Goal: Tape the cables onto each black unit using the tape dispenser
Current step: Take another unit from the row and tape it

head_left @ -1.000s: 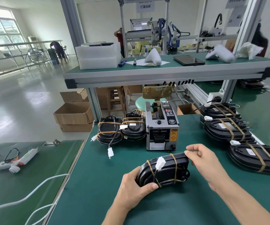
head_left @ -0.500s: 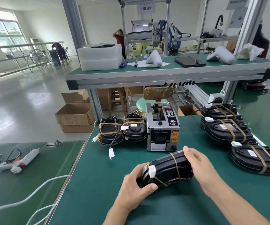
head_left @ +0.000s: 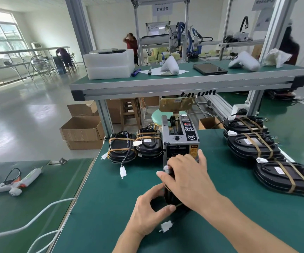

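A black unit [head_left: 169, 195] stands on its edge on the green mat, wrapped with tan tape. My right hand [head_left: 187, 178] covers it from above, fingers curled over its top. My left hand [head_left: 152, 211] grips its lower near side, thumb against it. A white cable plug [head_left: 166, 226] hangs below my left hand. The grey tape dispenser [head_left: 181, 139] stands right behind the unit.
Two taped black units [head_left: 122, 149] [head_left: 149, 146] sit left of the dispenser. Three more taped units [head_left: 253, 146] lie in a row at the right. A glue gun [head_left: 18, 183] and white cables [head_left: 38, 218] lie on the left table. A shelf beam [head_left: 165, 86] runs overhead.
Both hands have turned the black unit from lying flat to standing on its edge. My right hand moved over its top, and the white plug now dangles below.
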A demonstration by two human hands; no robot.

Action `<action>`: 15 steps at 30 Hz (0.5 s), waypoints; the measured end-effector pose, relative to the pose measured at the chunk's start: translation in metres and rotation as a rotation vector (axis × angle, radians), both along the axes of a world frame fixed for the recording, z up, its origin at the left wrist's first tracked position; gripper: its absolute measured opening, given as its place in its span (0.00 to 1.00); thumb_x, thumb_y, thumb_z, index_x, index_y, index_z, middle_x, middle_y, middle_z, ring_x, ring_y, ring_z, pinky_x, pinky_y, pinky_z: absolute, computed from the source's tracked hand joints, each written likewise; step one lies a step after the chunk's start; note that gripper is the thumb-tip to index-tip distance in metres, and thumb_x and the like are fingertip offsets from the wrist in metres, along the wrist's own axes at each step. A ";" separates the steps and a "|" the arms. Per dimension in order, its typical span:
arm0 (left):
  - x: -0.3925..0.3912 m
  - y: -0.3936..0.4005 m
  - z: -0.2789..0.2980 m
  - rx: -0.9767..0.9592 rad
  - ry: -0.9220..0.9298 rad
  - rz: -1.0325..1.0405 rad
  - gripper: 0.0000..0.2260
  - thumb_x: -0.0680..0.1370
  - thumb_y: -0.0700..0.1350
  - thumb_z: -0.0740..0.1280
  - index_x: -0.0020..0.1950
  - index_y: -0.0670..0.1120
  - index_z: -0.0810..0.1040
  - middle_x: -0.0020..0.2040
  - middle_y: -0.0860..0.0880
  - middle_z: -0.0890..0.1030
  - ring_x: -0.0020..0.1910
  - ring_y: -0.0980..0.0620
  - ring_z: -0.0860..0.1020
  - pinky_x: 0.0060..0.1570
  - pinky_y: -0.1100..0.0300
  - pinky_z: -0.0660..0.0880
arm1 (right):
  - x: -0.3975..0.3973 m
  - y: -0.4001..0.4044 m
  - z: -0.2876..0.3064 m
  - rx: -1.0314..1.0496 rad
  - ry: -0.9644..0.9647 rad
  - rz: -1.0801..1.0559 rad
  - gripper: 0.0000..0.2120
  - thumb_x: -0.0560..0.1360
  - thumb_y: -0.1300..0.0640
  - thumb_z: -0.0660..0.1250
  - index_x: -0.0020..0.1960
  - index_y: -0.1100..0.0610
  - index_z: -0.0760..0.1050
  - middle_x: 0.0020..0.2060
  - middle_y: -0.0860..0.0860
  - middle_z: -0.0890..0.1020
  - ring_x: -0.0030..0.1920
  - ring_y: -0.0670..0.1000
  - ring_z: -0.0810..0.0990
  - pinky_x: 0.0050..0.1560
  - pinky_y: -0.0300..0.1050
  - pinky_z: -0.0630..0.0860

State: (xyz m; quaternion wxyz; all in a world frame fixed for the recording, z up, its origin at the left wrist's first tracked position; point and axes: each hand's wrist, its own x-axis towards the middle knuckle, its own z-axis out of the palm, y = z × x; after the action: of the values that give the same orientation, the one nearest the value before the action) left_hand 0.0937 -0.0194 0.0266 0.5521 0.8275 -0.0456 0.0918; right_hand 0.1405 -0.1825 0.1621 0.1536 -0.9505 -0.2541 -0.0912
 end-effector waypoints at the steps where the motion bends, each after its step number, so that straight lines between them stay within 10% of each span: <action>1: 0.001 -0.001 0.000 0.012 0.000 -0.007 0.25 0.75 0.67 0.76 0.70 0.61 0.80 0.59 0.58 0.87 0.63 0.54 0.84 0.65 0.54 0.80 | -0.002 0.003 -0.001 -0.004 -0.003 0.018 0.19 0.79 0.31 0.51 0.48 0.45 0.69 0.46 0.41 0.75 0.55 0.48 0.74 0.80 0.62 0.47; 8: 0.001 -0.002 0.001 0.026 -0.019 0.032 0.15 0.77 0.64 0.75 0.62 0.64 0.83 0.56 0.60 0.88 0.58 0.58 0.86 0.57 0.65 0.78 | 0.005 -0.006 0.006 0.352 0.014 0.199 0.19 0.80 0.38 0.60 0.57 0.49 0.81 0.51 0.41 0.81 0.56 0.41 0.75 0.79 0.48 0.56; 12: 0.001 -0.002 -0.001 0.032 -0.019 0.044 0.14 0.79 0.60 0.76 0.65 0.61 0.84 0.57 0.60 0.88 0.59 0.57 0.85 0.59 0.68 0.76 | 0.018 -0.032 0.007 0.582 0.051 0.016 0.05 0.81 0.51 0.67 0.48 0.45 0.81 0.48 0.39 0.82 0.52 0.38 0.77 0.53 0.29 0.70; 15: 0.002 -0.002 -0.003 0.059 -0.015 0.057 0.13 0.79 0.55 0.75 0.63 0.63 0.83 0.56 0.61 0.88 0.58 0.57 0.85 0.57 0.69 0.75 | 0.024 -0.036 0.005 0.529 0.092 0.009 0.03 0.80 0.51 0.69 0.48 0.44 0.82 0.49 0.39 0.81 0.54 0.40 0.76 0.53 0.30 0.69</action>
State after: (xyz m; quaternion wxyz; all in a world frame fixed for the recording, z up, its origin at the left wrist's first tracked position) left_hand 0.0955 -0.0213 0.0234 0.5243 0.8436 -0.0289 0.1125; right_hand 0.1641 -0.2184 0.1670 0.4087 -0.8792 -0.2186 -0.1103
